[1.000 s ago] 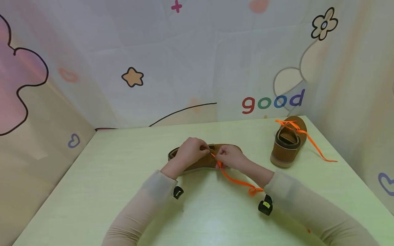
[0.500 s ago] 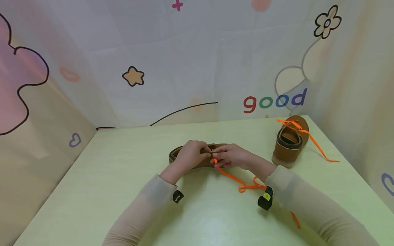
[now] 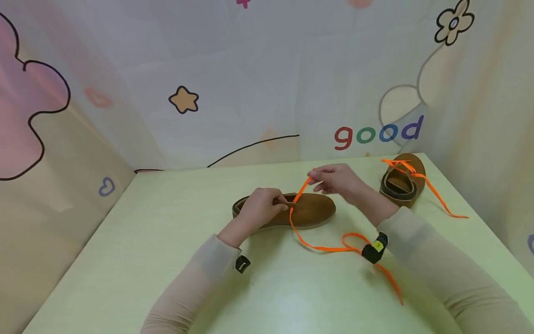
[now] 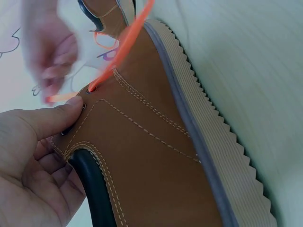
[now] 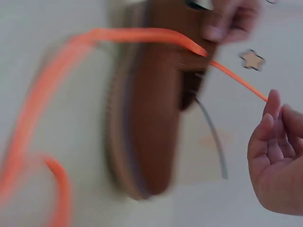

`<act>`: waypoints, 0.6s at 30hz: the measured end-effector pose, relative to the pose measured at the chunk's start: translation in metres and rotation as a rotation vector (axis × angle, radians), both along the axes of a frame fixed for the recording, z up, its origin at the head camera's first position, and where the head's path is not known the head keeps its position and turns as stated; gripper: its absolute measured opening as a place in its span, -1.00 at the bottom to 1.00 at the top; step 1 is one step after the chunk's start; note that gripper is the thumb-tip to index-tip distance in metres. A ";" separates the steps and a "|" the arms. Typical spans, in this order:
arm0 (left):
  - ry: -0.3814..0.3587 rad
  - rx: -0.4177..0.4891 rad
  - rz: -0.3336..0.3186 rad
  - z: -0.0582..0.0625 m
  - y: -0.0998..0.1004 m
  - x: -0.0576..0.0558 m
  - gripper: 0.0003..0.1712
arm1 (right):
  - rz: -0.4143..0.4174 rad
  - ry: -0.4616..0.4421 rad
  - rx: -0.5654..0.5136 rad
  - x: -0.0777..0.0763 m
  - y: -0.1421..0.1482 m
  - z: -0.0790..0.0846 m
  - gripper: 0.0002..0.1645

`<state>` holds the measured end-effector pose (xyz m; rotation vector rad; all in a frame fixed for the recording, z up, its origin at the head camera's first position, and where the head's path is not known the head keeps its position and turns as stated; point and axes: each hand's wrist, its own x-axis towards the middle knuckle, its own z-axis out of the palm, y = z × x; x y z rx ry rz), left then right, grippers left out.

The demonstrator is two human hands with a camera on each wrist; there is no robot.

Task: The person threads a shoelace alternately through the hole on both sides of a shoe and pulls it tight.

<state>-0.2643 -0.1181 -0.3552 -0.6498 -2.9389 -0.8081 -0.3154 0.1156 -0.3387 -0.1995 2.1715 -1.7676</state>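
A brown shoe (image 3: 314,211) lies on the table with its toe to the right. My left hand (image 3: 260,208) pinches the eyelet flap (image 4: 71,127) of this shoe between thumb and fingers, holding it up. An orange shoelace (image 3: 301,190) runs through an eyelet near the front of that flap. Up and to the right of the shoe, my right hand (image 3: 335,182) pinches the lace's end, drawn straight from the eyelet in the right wrist view. From the eyelet's outer side the rest of the lace hangs down and trails over the table in a loose loop.
A second brown shoe (image 3: 402,185) stands at the back right, laced in orange, one lace end lying out to its right. Behind the pale table (image 3: 179,199) hangs a printed curtain (image 3: 250,83). A small black camera is strapped to each wrist.
My right hand has moved from the flap up and to the right, pulling the lace end through the eyelet. My left hand keeps its grip on the flap. The view has shifted slightly.
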 end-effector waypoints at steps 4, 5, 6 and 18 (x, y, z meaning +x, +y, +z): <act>-0.005 0.003 0.004 0.001 0.000 0.000 -0.88 | -0.149 0.043 -0.110 -0.007 0.033 0.047 -0.81; -0.008 0.004 0.003 0.001 0.000 0.000 -0.88 | -0.179 0.059 -0.128 -0.008 0.042 0.056 -0.77; -0.009 0.003 0.002 0.000 0.000 0.000 -0.88 | -0.210 0.071 -0.146 -0.009 0.051 0.064 -0.73; -0.017 -0.040 -0.020 0.003 0.003 0.004 -0.88 | -0.557 0.232 -0.481 0.003 0.117 0.098 -0.84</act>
